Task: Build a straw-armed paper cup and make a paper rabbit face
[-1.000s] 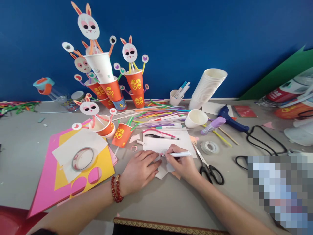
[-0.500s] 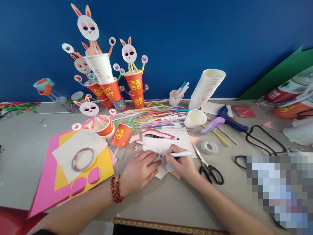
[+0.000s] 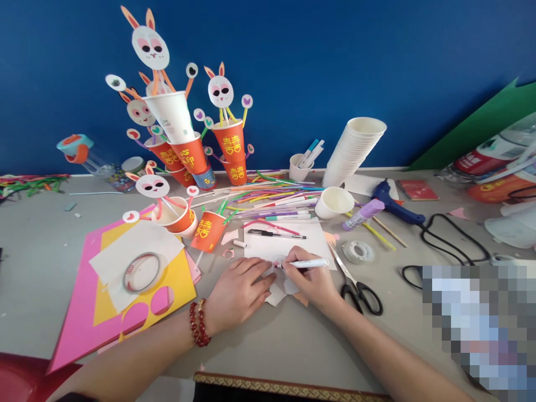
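My right hand [image 3: 312,282] is closed around a white marker [image 3: 312,263], its tip on a small pale paper piece [image 3: 278,261] with a pink mark. My left hand [image 3: 240,290], a red bead bracelet at its wrist, lies with fingers spread over that piece's left edge and partly hides it. Beneath and behind them is a white sheet [image 3: 318,240], on which a black pen [image 3: 276,234] rests. Open scissors [image 3: 355,285] lie right of my right hand.
Rabbit-faced cups [image 3: 167,218] stand at the left behind pink and yellow sheets [image 3: 84,301] with a tape roll [image 3: 142,272]. Stacked white cups [image 3: 354,153], a glue stick [image 3: 363,215], clear tape [image 3: 358,252] and a blue glue gun [image 3: 396,204] are at the right.
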`<state>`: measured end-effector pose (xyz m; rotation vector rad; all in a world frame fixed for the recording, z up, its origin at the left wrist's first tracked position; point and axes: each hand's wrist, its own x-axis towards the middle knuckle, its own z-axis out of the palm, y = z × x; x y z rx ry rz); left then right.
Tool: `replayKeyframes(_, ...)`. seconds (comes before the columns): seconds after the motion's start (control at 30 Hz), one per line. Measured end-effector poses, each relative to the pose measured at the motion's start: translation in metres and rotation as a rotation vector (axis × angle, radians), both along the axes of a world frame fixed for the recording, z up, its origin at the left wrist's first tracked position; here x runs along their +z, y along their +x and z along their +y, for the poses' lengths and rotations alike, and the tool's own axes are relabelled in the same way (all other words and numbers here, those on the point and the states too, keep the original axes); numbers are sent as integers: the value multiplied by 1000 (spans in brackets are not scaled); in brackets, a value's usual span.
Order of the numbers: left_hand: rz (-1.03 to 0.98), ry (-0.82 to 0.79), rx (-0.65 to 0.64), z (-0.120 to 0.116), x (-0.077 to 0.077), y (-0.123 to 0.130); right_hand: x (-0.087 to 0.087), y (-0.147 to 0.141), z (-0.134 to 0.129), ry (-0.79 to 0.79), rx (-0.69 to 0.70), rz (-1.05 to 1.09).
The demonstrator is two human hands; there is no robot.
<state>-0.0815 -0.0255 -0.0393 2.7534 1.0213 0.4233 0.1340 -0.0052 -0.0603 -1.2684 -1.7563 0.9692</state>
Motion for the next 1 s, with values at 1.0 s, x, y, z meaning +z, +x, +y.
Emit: replayKeyframes(1.0,12,-19,-3,-1,2,0,-1,-1,0,9,-10,-4)
